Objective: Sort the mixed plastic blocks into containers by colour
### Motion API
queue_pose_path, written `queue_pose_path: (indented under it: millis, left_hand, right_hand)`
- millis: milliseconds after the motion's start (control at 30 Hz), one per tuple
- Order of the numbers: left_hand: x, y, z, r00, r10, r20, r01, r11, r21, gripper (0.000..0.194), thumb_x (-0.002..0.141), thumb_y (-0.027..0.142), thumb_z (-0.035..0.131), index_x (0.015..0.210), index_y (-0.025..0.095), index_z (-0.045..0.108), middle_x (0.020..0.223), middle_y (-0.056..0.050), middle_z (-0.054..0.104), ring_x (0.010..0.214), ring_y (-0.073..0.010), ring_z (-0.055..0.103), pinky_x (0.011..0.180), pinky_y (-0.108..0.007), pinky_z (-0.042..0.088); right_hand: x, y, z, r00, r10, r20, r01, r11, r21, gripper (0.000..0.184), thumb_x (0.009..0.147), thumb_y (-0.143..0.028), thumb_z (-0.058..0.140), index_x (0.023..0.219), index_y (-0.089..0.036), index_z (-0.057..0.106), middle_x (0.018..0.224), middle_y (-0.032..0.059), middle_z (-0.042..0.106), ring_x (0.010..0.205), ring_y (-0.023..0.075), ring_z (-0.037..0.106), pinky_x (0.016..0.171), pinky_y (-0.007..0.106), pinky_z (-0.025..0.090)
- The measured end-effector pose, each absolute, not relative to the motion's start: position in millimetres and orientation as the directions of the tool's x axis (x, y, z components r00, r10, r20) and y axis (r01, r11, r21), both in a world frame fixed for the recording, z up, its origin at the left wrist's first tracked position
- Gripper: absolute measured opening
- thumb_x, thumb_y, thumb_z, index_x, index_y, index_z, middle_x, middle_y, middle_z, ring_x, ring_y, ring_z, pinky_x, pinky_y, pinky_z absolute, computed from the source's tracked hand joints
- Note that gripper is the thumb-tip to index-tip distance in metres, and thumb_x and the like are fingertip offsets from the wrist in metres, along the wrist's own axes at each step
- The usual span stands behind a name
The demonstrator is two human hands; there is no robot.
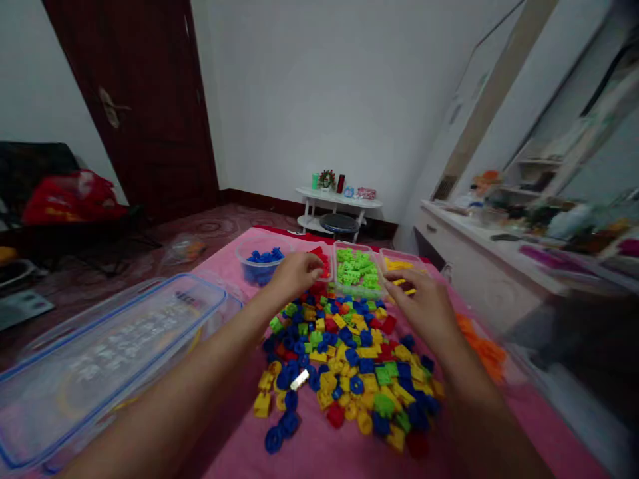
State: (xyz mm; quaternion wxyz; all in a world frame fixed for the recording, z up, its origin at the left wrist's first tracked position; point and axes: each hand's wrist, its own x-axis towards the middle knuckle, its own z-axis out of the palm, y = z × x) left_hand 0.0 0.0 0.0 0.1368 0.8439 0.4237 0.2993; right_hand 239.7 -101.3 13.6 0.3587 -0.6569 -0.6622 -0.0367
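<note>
My left hand (293,276) is at the near edge of a clear box of red blocks (325,265). Its fingers are curled together, and whatever they hold is hidden. On the other side, my right hand (420,296) reaches over a clear box of yellow blocks (397,264), thumb and fingers apart, with yellow showing in the gap. Between the hands stands a clear box of green blocks (357,269). A round clear tub (248,269) with blue blocks sits left of my left hand. Below both hands spreads a loose pile of mixed toy building blocks (349,359).
A large clear box with a blue-edged lid (200,289) lies on the left of the pink cloth (319,442). Orange pieces (482,349) lie at the right edge. Beyond are a small white table (319,195) and a cluttered counter (494,239).
</note>
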Motion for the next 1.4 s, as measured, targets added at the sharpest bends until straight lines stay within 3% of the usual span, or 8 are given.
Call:
queue_pose_path:
  millis: [167, 400, 633, 800, 1000, 1067, 1233, 1400]
  left_hand:
    - [20.8, -14.3, -31.1, 0.564, 0.801, 0.201, 0.675, -0.587, 0.446, 0.026, 0.077, 0.019, 0.056, 0.095, 0.019, 0.074, 0.089, -0.005, 0.073, 0.080, -0.0185, 0.064, 0.071, -0.026, 0.046]
    - [36.3, -33.3, -55.5, 0.619, 0.727, 0.296, 0.638, -0.686, 0.351, 0.026, 0.075, 0.018, 0.061, 0.099, 0.022, 0.072, 0.107, -0.007, 0.065, 0.107, -0.0229, 0.055, 0.094, -0.031, 0.042]
    - [31.2, -32.9, -49.3, 0.577, 0.750, 0.325, 0.688, -0.660, 0.301, 0.018, 0.074, 0.023, 0.064, 0.090, 0.019, 0.072, 0.096, -0.008, 0.067, 0.098, -0.0234, 0.059, 0.086, -0.032, 0.045]
    - [18.2, -29.8, -33.2, 0.512, 0.784, 0.351, 0.657, -0.620, 0.429, 0.022, 0.074, 0.022, 0.062, 0.094, 0.018, 0.070, 0.087, -0.004, 0.070, 0.080, -0.0190, 0.062, 0.071, -0.027, 0.045]
    - [9.7, -36.2, -20.4, 0.758, 0.652, -0.005, 0.498, -0.573, 0.651, 0.026, 0.071, 0.011, 0.055, 0.091, 0.013, 0.072, 0.082, -0.002, 0.073, 0.072, -0.0133, 0.064, 0.061, -0.018, 0.045]
    - [8.4, -43.2, -16.0, 0.798, 0.598, -0.074, 0.522, -0.624, 0.581, 0.029, 0.068, 0.008, 0.055, 0.089, 0.016, 0.073, 0.084, -0.002, 0.073, 0.075, -0.0140, 0.065, 0.063, -0.018, 0.045]
    - [12.6, -63.6, -1.0, 0.716, 0.688, -0.112, 0.694, -0.687, 0.214, 0.035, 0.066, 0.012, 0.058, 0.093, 0.029, 0.074, 0.093, -0.002, 0.074, 0.088, -0.0234, 0.067, 0.072, -0.029, 0.050]
    - [27.2, -79.7, 5.5, 0.642, 0.753, -0.146, 0.765, -0.643, 0.046, 0.035, 0.069, 0.033, 0.067, 0.101, 0.019, 0.071, 0.099, -0.015, 0.070, 0.094, -0.0338, 0.066, 0.076, -0.042, 0.053]
  right_hand:
    - [246.8, -94.5, -2.8, 0.055, 0.955, 0.290, 0.941, 0.048, -0.334, 0.026, 0.075, -0.017, 0.053, 0.091, -0.022, 0.073, 0.091, 0.0027, 0.072, 0.083, 0.0175, 0.064, 0.071, 0.026, 0.046]
    - [228.4, -92.1, -27.9, 0.038, 0.993, 0.108, 0.971, -0.011, -0.238, 0.033, 0.074, -0.018, 0.056, 0.102, -0.024, 0.070, 0.105, 0.0045, 0.070, 0.099, 0.0209, 0.062, 0.081, 0.028, 0.043]
    - [219.7, -98.2, -15.3, 0.043, 0.992, 0.115, 0.982, -0.021, -0.189, 0.026, 0.076, -0.020, 0.054, 0.096, -0.023, 0.071, 0.100, 0.0040, 0.070, 0.094, 0.0192, 0.062, 0.076, 0.026, 0.041]
    - [203.9, -113.4, 4.7, -0.031, 0.999, -0.037, 0.995, 0.027, -0.094, 0.024, 0.067, -0.023, 0.065, 0.089, -0.027, 0.071, 0.088, 0.0004, 0.071, 0.081, 0.0191, 0.063, 0.063, 0.025, 0.036]
    - [195.1, -115.5, -2.7, -0.039, 0.993, -0.114, 0.999, 0.040, 0.002, 0.026, 0.066, -0.015, 0.062, 0.087, -0.025, 0.070, 0.091, 0.0039, 0.070, 0.084, 0.0202, 0.063, 0.061, 0.025, 0.033]
    - [193.8, -116.2, 0.2, -0.028, 0.996, -0.086, 0.999, 0.029, 0.014, 0.021, 0.067, -0.018, 0.062, 0.086, -0.024, 0.070, 0.087, 0.0042, 0.070, 0.080, 0.0196, 0.063, 0.059, 0.025, 0.032]
    - [187.7, -120.0, 7.3, -0.090, 0.995, 0.051, 0.994, 0.093, -0.054, 0.027, 0.079, -0.026, 0.052, 0.100, -0.026, 0.070, 0.091, 0.0044, 0.070, 0.078, 0.0178, 0.062, 0.061, 0.025, 0.035]
    - [178.7, -117.2, -9.3, -0.213, 0.977, -0.018, 0.974, 0.211, -0.080, 0.030, 0.076, -0.026, 0.056, 0.104, -0.029, 0.068, 0.102, 0.0037, 0.069, 0.097, 0.0219, 0.061, 0.075, 0.028, 0.040]
